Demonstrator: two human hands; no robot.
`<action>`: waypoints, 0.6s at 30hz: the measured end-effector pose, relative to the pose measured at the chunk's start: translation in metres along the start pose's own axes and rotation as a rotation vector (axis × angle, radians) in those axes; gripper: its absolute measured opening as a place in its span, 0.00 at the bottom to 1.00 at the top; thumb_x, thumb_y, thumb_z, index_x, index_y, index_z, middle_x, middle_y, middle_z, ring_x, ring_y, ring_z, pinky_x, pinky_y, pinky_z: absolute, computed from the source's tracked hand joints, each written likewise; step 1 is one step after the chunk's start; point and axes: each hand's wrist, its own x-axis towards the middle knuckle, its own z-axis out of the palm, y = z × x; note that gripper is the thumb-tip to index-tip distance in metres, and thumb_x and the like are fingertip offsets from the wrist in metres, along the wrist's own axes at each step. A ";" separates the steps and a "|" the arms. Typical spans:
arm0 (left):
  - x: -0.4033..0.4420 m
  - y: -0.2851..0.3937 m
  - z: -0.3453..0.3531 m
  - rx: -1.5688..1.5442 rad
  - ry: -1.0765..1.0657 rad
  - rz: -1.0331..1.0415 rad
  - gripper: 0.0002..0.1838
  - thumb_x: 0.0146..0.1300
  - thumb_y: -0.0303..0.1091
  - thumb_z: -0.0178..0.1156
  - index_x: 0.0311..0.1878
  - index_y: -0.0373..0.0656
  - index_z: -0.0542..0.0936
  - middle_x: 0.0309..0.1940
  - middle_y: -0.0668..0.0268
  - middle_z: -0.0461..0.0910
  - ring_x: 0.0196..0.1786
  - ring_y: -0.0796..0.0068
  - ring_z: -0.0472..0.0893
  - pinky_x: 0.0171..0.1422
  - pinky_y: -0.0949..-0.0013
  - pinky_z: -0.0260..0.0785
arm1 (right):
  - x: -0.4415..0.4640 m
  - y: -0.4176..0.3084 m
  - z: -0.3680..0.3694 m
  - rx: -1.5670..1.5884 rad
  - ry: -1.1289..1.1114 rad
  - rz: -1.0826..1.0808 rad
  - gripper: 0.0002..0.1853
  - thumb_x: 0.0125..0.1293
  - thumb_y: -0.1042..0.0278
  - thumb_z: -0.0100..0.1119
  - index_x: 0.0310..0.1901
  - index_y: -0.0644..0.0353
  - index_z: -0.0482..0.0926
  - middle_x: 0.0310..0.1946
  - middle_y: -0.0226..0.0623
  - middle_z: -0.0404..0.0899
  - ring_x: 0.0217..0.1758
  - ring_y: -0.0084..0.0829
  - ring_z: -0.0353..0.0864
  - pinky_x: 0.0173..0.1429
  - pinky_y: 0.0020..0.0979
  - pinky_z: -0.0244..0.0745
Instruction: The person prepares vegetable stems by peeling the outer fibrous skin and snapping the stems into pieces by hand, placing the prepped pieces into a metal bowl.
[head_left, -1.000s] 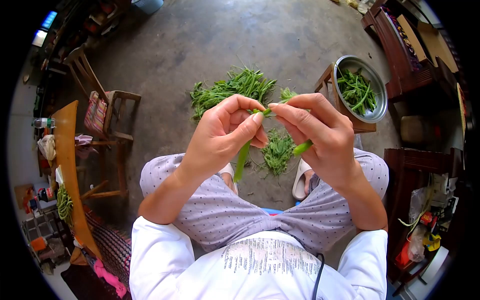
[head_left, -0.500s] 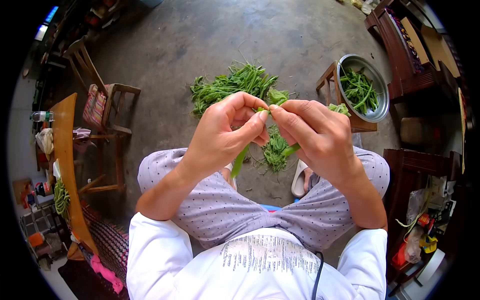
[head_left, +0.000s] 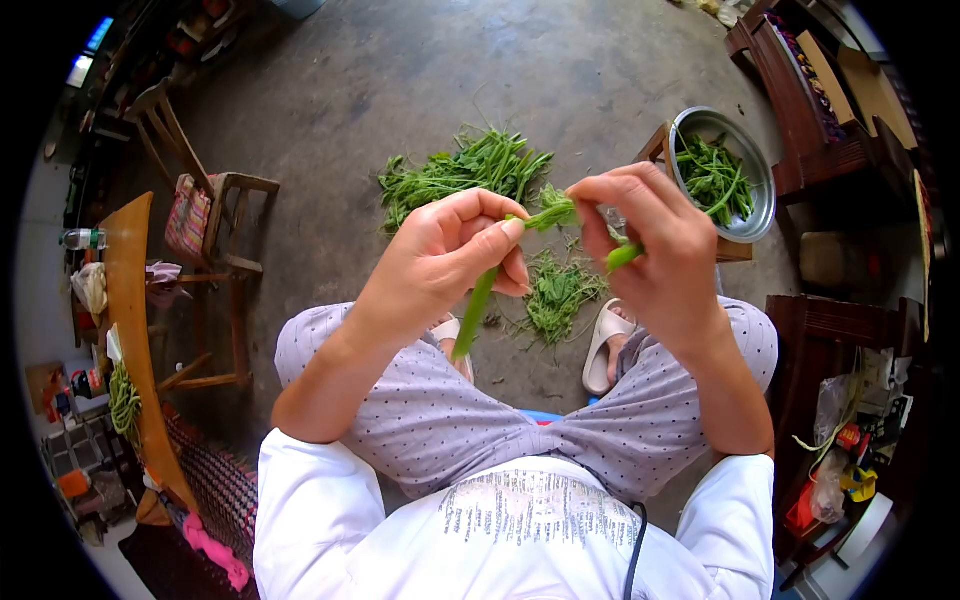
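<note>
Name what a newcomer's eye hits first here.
First, the two raised hands at center: the left hand pinches a green stem, the right hand holds a green piece. Next, the big leafy pile on the floor beyond them, with a smaller heap between the feet and that pile. Then the metal basin of greens at upper right, on a wooden stool.

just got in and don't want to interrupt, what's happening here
A seated person is working on greens with bare hands. The left hand pinches a green stem, and the right hand holds another piece. A larger pile and a smaller one lie on the floor; more greens sit in a metal basin.
</note>
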 end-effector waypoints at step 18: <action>0.007 0.004 0.002 0.011 -0.063 -0.057 0.14 0.72 0.33 0.49 0.55 0.35 0.71 0.31 0.67 0.76 0.33 0.82 0.78 0.41 0.74 0.77 | -0.008 0.018 -0.023 0.213 -0.111 0.143 0.14 0.58 0.79 0.59 0.47 0.58 0.80 0.42 0.34 0.75 0.23 0.18 0.73 0.24 0.24 0.67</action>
